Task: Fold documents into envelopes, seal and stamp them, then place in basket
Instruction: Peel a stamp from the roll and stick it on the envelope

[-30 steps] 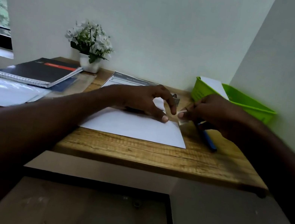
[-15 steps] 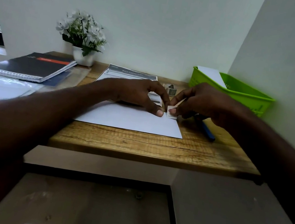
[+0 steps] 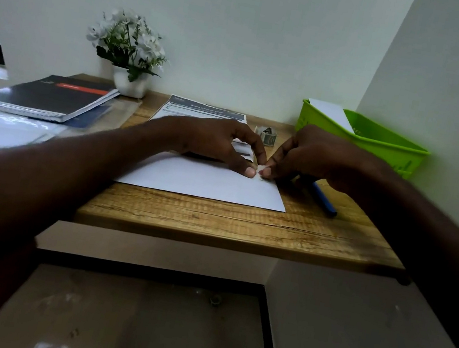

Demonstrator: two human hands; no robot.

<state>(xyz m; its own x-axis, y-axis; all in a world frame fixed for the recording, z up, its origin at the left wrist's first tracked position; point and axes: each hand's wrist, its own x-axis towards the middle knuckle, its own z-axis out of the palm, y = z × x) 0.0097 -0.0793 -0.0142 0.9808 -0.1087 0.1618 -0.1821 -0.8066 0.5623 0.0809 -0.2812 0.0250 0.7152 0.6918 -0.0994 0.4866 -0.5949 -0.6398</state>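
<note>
Fingertips of left hand (image 3: 221, 144) and right hand (image 3: 305, 156) together, pinching small stamp (image 3: 260, 167) at envelope (image 3: 205, 182) corner.

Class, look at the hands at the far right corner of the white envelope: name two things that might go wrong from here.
1. The small stamp, pinched between both hands' fingertips, may land crooked on the envelope.
2. The right hand hangs over the blue pen; pulling back could knock it off the desk.
</note>
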